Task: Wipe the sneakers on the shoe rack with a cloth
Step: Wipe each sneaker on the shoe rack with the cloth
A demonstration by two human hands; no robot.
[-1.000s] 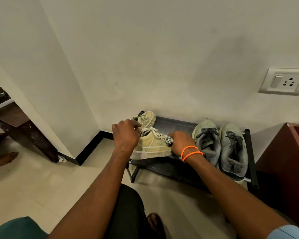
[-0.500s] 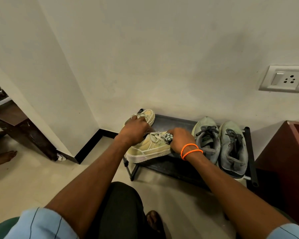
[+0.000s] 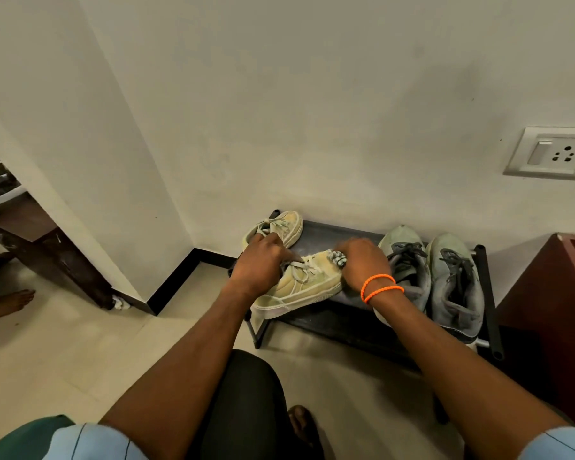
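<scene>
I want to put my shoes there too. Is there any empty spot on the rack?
One bare patch on the shoe rack: at the back, between the far yellow sneaker and the grey pair. The front left is crowded by the near yellow sneaker, held by the left hand, the right hand pressing a cloth.

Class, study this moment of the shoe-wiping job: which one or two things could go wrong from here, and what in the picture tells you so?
1. The cream sneaker juts past the front edge of the shoe rack; if the left hand loosens while the right hand rubs with the cloth, it may tip onto the floor.
2. Wiping towards the toe might brush dust onto the grey sneakers close beside it.
</scene>
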